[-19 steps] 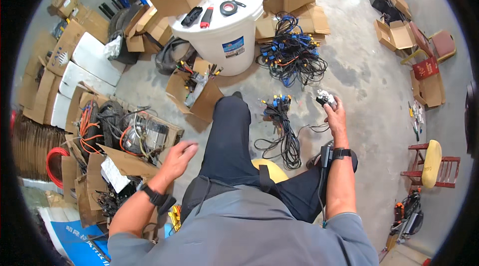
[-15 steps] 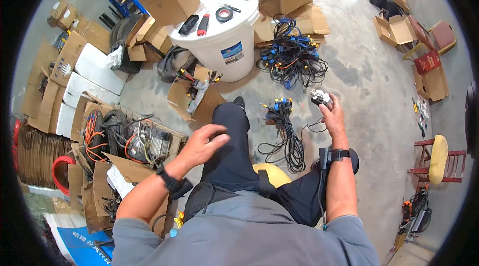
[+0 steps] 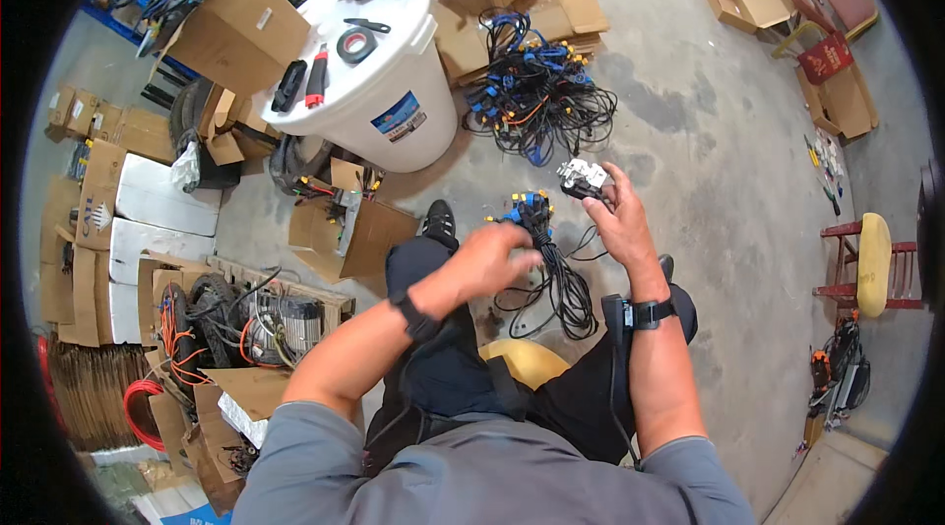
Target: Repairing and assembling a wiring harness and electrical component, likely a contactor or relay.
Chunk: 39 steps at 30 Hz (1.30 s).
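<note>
My right hand (image 3: 627, 228) is closed around a small white-and-black mechanical part (image 3: 583, 179), held out over the floor in front of my right knee. I cannot make out its exact kind. A thin black cable (image 3: 588, 255) curves below that hand toward the bundle. My left hand (image 3: 489, 261) holds nothing, its fingers apart and partly smeared, over the near side of a bundle of black cables (image 3: 563, 301) with blue and yellow connectors. Beyond both hands lies a larger tangled heap of black and blue cables (image 3: 541, 102).
A white lidded barrel (image 3: 423, 82) carries a tape roll (image 3: 356, 45), a red-and-black cutter (image 3: 317, 77) and black straps. An open carton (image 3: 379, 235) of tools stands before it. Boxes and motor parts (image 3: 295, 328) crowd the left. A yellow-seated chair (image 3: 872, 264) stands right.
My left hand has moved right and forward, over the cable bundle. My right hand has come slightly left with the white-and-black part, which has turned. The whole view has shifted.
</note>
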Each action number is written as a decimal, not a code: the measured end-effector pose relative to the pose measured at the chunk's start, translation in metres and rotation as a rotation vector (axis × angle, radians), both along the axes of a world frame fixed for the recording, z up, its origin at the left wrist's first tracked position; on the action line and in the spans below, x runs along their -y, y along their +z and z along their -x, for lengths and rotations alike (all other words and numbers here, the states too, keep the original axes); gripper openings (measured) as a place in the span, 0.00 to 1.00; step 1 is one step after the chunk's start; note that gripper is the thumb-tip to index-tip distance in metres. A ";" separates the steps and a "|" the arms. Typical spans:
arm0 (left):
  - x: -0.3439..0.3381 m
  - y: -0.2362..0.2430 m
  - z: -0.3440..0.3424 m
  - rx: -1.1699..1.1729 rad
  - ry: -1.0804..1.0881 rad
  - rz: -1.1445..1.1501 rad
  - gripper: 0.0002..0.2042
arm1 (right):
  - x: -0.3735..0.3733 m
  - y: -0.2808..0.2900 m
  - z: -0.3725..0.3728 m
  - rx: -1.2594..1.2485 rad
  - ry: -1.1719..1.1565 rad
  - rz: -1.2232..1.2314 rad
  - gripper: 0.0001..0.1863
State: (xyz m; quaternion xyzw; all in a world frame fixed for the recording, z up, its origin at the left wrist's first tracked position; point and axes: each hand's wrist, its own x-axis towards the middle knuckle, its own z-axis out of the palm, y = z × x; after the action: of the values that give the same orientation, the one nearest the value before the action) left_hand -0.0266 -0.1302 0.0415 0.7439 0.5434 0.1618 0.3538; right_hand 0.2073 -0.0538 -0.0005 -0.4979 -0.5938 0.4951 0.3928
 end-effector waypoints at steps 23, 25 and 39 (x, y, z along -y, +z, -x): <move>0.317 0.061 0.106 -0.268 0.221 0.401 0.13 | -0.014 -0.046 0.013 0.047 -0.060 -0.030 0.34; 0.331 0.052 0.116 -0.179 0.261 0.448 0.13 | -0.016 -0.050 0.018 0.065 -0.050 -0.002 0.36; 0.328 0.037 0.129 -0.052 0.415 0.640 0.12 | 0.000 -0.024 0.002 0.120 -0.037 -0.064 0.37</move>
State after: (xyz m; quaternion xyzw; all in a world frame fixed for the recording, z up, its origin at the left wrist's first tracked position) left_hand -0.1556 -0.4584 0.0789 0.4738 0.7144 0.0333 0.5137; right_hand 0.2053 -0.0540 -0.0242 -0.5250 -0.6223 0.4378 0.3814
